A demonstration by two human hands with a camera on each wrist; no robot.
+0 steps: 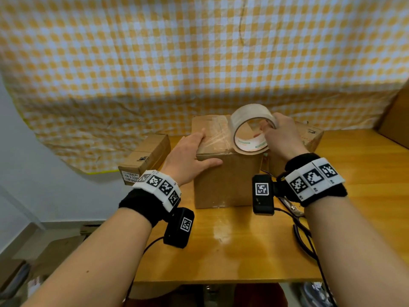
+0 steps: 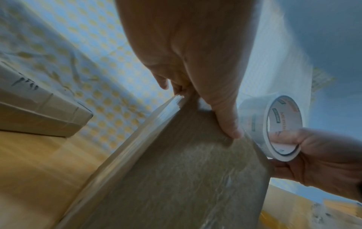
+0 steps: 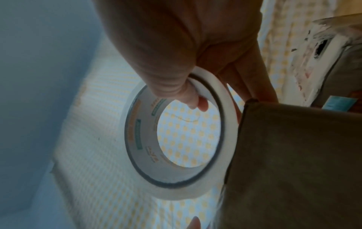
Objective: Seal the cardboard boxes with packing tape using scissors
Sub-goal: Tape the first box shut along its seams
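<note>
three cardboard boxes sit on the wooden bench point(image 1: 232, 251). the middle box point(image 1: 225, 173) is the one being sealed. the left hand point(image 1: 188, 158) lies on its top near edge with the fingers point(image 1: 200, 135) flat and straight, and the thumb runs along the front face. i think it presses there so the flaps stay shut and the box does not slide while tape is pulled.

one tape roll point(image 1: 252, 129) stands on its edge on the top of that box, at the right side. the right hand point(image 1: 281, 138) holds it, with the thumb hooked inside the ring and the other fingers curled round the outside. holding it this way would let the roll turn and give out tape. some shiny clear tape point(image 1: 218, 136) already lies across the top seam.

a flat box point(image 1: 146, 156) waits to the left, and a third box point(image 1: 309, 136) peeks out behind the right hand.

one pair of scissors point(image 1: 298, 227) lies on the bench under the right arm, partly hidden, close by for the cut, which looks not yet done.
</note>
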